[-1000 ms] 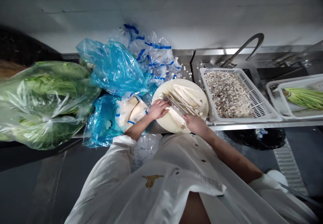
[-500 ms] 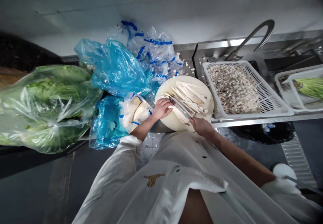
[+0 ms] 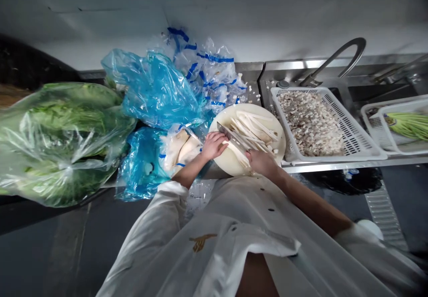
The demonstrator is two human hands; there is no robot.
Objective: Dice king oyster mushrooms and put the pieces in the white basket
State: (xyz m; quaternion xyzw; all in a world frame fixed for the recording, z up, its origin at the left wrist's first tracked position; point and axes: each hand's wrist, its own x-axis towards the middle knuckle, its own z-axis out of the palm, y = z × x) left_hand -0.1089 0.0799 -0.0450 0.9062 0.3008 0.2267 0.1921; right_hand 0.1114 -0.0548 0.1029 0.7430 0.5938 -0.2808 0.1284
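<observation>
A round white cutting board (image 3: 230,167) lies at the counter's front edge, spread with long pale mushroom strips (image 3: 256,127). My right hand (image 3: 262,162) is closed around the handle of a kitchen knife (image 3: 232,137), whose blade slants up and left across the board. At the board's left side, my left hand (image 3: 215,145) has its fingers bent and close together, right beside the blade. Pale mushroom shows at its fingertips; the rest of what lies under the hand is hidden. Whole mushrooms in a clear bag (image 3: 182,147) sit just left of the board.
Right of the board stands a white basket (image 3: 363,147) of diced mushrooms, with a faucet (image 3: 354,47) behind. Farther right, another basket (image 3: 389,129) holds green stalks. Blue plastic bags (image 3: 160,92), crumpled clear bags (image 3: 219,72) and a big bag of leafy greens (image 3: 67,141) crowd the left.
My right hand and the knife have shifted left and slightly away from me across the board. The left hand stays by the blade. The camera view has tilted a little.
</observation>
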